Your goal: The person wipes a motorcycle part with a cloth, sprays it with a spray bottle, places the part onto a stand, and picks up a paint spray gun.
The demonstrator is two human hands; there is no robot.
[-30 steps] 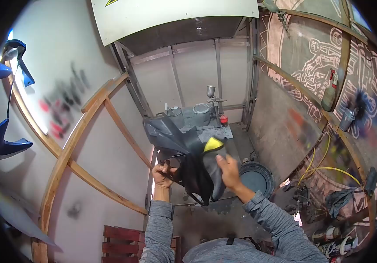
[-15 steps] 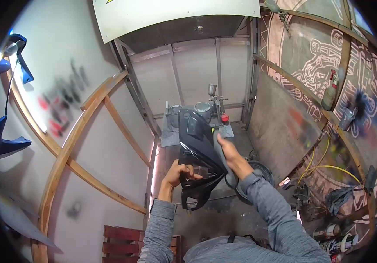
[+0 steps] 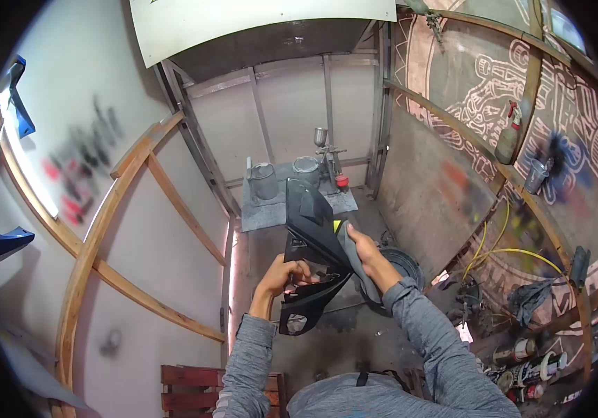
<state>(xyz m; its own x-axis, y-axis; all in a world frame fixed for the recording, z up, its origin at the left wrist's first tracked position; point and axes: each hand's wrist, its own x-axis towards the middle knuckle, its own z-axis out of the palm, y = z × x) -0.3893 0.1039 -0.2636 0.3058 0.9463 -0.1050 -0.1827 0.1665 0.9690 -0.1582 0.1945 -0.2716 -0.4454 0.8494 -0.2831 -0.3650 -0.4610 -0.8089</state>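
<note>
In front of me a black plastic fairing panel is held upright, with openings near its lower end. My left hand is closed on the panel's left edge, its fingers curled into an opening. A grey cloth, with a bright yellow patch at its top, lies along the panel's right edge. My right hand presses this cloth to the panel, fingers hidden behind it and thumb on top.
Beyond the panel, a low grey-stained table bears cans and a spray gun. A coiled hose lies on the floor at right. A spray bottle hangs on the right wall, blue panels on the left. Red slats stand below.
The view has shifted a little, so the background sits further left. The panel has turned slightly in my hands, and my right hand with the cloth is slightly lower along its edge.
</note>
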